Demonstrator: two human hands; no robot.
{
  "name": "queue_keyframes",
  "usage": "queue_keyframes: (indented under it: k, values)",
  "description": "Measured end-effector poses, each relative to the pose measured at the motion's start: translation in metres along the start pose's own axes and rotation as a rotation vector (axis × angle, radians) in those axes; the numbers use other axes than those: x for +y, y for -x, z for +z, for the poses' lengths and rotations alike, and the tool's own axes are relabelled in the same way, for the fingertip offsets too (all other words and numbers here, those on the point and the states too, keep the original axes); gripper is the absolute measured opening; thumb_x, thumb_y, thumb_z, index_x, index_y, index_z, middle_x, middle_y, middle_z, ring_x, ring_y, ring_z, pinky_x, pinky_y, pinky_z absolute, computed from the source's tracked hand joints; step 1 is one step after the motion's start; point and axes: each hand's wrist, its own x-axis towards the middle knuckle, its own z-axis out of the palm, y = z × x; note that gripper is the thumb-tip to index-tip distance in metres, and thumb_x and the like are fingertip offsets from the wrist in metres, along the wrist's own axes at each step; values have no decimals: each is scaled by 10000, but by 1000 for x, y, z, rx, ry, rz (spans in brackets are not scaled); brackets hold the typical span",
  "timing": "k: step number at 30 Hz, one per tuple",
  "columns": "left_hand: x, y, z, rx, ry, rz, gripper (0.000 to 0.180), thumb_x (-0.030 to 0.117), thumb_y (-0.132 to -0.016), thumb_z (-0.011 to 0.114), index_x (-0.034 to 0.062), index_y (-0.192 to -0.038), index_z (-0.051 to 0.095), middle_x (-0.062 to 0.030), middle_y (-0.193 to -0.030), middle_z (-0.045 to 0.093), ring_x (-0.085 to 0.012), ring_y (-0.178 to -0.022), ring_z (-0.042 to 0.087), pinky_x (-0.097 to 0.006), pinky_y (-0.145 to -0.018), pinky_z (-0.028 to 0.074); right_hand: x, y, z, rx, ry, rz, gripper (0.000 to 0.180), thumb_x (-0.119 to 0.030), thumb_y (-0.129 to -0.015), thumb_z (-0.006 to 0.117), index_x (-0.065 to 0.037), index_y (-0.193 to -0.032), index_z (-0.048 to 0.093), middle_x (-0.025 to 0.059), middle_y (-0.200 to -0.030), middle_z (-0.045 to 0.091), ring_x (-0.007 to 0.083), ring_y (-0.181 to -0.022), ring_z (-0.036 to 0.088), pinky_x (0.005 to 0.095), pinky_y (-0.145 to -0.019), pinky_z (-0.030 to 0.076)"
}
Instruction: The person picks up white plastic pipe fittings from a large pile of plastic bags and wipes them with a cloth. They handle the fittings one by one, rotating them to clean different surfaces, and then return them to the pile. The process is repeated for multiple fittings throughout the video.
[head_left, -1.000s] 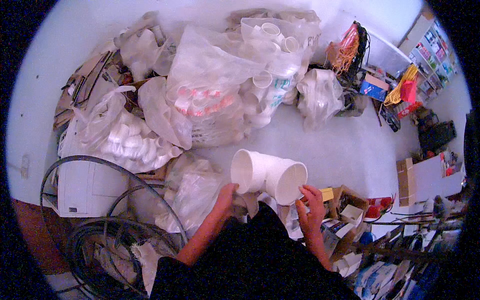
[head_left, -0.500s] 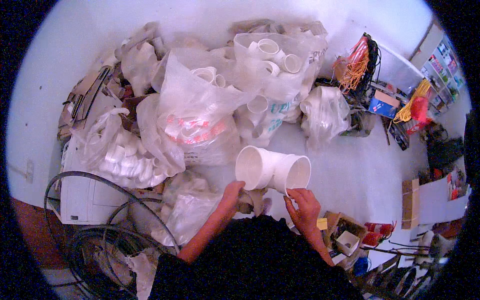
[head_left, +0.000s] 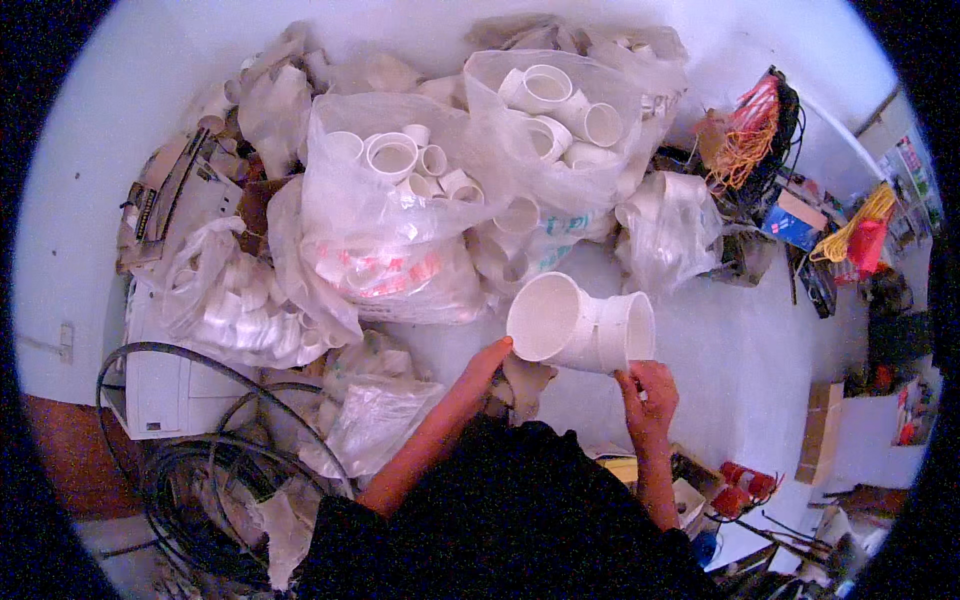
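Between my two hands is a large white plastic pipe tee (head_left: 592,328), held in the air with its wide openings toward left and right. The fingers of my left hand (head_left: 494,360) are closed on the lower rim of its left opening. At the right end, my right hand (head_left: 648,390) pinches the lower rim. Just beyond the tee stands a clear plastic bag (head_left: 390,225), open at the top, with several white pipe fittings inside. A second open bag (head_left: 560,225) of white fittings stands to its right.
A tied bag (head_left: 668,225) of fittings stands farther right. At left are a white box (head_left: 175,395) and coiled black hose (head_left: 165,480). Orange cords (head_left: 750,150), a blue box (head_left: 795,220) and red cylinders (head_left: 745,485) lie along the right side.
The tee has moved right with both hands on it and tilted slightly, so its left opening shows more. The head view has shifted, showing more of the fittings in the open bags.
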Motion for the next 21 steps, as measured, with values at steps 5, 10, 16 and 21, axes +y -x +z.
queue_keyframes:
  k: [5, 10, 16, 21]
  values:
    - [33, -69, -17, 64, -377, 190, 447, 394, -940, 436, 31, -1155, 584, -110, -1137, 610, -237, -1049, 563, -362, -925, 435, 3, -67, -10, 35, 112, -29, 178, -40, -694, 747, -89, -832, 646, 90, -845, 668, 241, -744, 600, 344, -647, 483]
    - [83, -133, -25, 72, -577, 283, 404, 354, -948, 429, 54, -1171, 584, -109, -1103, 625, -254, -1062, 560, -359, -941, 419, 0, -142, -16, 37, 189, -72, 175, -10, -697, 735, -73, -835, 647, 82, -829, 662, 235, -725, 590, 340, -639, 471]
    - [130, -214, -34, 185, -699, 386, 683, 642, -846, 475, -20, -741, 610, -107, -706, 594, -178, -701, 555, -344, -658, 442, 3, -224, -14, 92, 247, -91, 159, -13, -712, 728, -60, -850, 664, 85, -817, 658, 240, -727, 590, 337, -670, 477]
    - [160, -264, -27, 222, -780, 171, 795, 741, -800, 411, -24, -690, 596, -154, -683, 608, -260, -662, 581, -397, -661, 447, 24, -301, -7, 100, 349, -282, 148, -29, -723, 721, -65, -856, 669, 94, -843, 664, 262, -774, 610, 365, -714, 480]
